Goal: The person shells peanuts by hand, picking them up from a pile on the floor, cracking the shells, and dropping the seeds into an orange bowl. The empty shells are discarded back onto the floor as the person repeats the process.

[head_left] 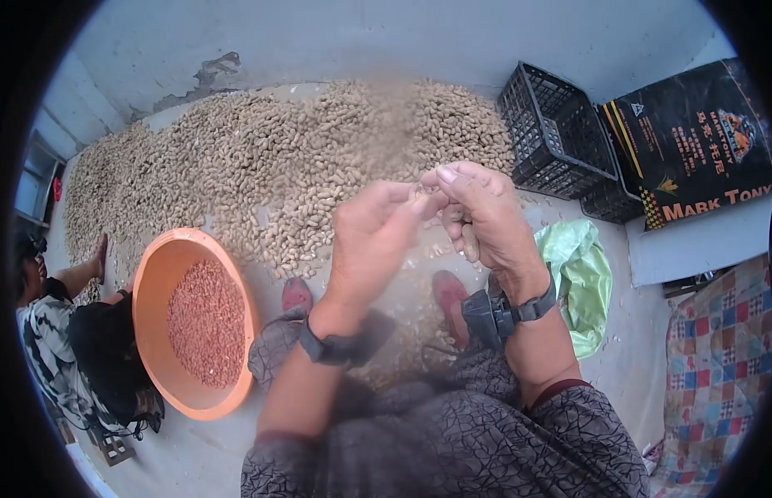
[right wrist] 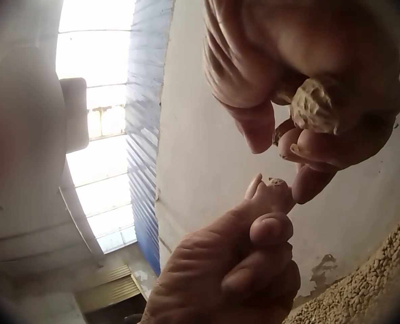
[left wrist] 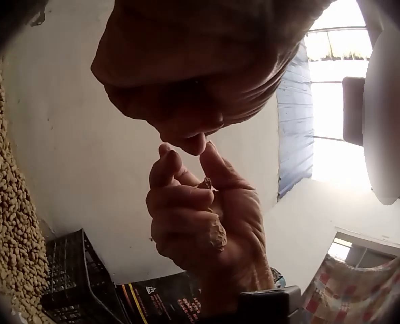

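My left hand (head_left: 371, 241) and right hand (head_left: 489, 207) meet in front of my body, fingertips close together. Between thumb and forefinger the left hand pinches a peanut (right wrist: 276, 181), its tip poking out in the right wrist view. The right hand's curled lower fingers hold an unshelled peanut (head_left: 470, 241) against the palm; its ridged shell also shows in the left wrist view. A second small brown piece (left wrist: 207, 183) sticks out between the right fingers. In the head view, the right thumb and forefinger reach to the left fingertips.
A wide heap of unshelled peanuts (head_left: 278, 158) covers the floor ahead. An orange basin (head_left: 143, 307) of red kernels stands at left, beside a seated person (head_left: 62, 349). Black crates (head_left: 552, 137), a black sack (head_left: 693, 141) and a green bag (head_left: 581, 282) are at right.
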Tool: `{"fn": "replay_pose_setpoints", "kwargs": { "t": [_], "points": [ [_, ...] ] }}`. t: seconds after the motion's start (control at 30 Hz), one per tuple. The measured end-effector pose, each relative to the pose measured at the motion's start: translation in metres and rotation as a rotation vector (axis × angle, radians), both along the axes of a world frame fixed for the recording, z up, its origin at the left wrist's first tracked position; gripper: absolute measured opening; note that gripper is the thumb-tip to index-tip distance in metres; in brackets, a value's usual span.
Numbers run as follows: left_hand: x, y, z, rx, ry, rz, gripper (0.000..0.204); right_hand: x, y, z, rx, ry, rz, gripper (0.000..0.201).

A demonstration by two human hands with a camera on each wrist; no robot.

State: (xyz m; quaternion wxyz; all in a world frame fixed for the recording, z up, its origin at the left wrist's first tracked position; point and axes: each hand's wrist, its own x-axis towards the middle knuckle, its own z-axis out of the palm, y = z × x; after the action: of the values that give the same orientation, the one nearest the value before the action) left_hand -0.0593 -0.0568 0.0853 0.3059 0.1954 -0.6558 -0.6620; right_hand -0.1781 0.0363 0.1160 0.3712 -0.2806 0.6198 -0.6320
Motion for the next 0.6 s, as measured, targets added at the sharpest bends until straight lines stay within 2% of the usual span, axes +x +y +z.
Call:
{"fn": "replay_pose_setpoints", "kwargs": {
  "t": [0.13,0.2,0.33,0.4,0.43,0.5,0.53,0.6],
  "points": [
    [0.0006,-0.0007,0.0021,-0.018,0.024,-0.010,0.011,-0.0007,0.0030,0.0047,-0.033,-0.065,0.061,0.024],
    [0.0019,-0.0009,0.0008,-0.179,0.046,-0.043,0.011,0.0014,0.0036,0.0054,-0.056,-0.127,0.077,0.018],
    [0.0017,0.0001,0.0035,-0.219,0.080,-0.086,0.010,-0.0006,0.0033,0.0025,-0.065,-0.081,0.079,0.015],
    [-0.0016,0.0029,0.0005,0.022,0.164,-0.090,0.012,0.0020,0.0048,0.0079,-0.048,-0.074,0.057,0.012],
    [0.0002,0.0028,0.0026,0.021,0.163,-0.089,0.012,0.0023,0.0048,0.0067,-0.048,-0.075,0.058,0.012],
    [0.0053,0.0026,0.0094,0.225,0.082,-0.126,0.014,0.0031,0.0043,0.0034,-0.042,-0.015,0.037,0.010],
    [0.0052,0.0024,0.0087,0.225,0.082,-0.126,0.014,0.0038,0.0041,0.0033,-0.042,-0.015,0.038,0.010],
    [0.0044,0.0014,0.0050,0.389,0.102,-0.132,0.017,0.0053,0.0033,0.0033,-0.082,-0.052,0.016,0.009]
  ]
}}
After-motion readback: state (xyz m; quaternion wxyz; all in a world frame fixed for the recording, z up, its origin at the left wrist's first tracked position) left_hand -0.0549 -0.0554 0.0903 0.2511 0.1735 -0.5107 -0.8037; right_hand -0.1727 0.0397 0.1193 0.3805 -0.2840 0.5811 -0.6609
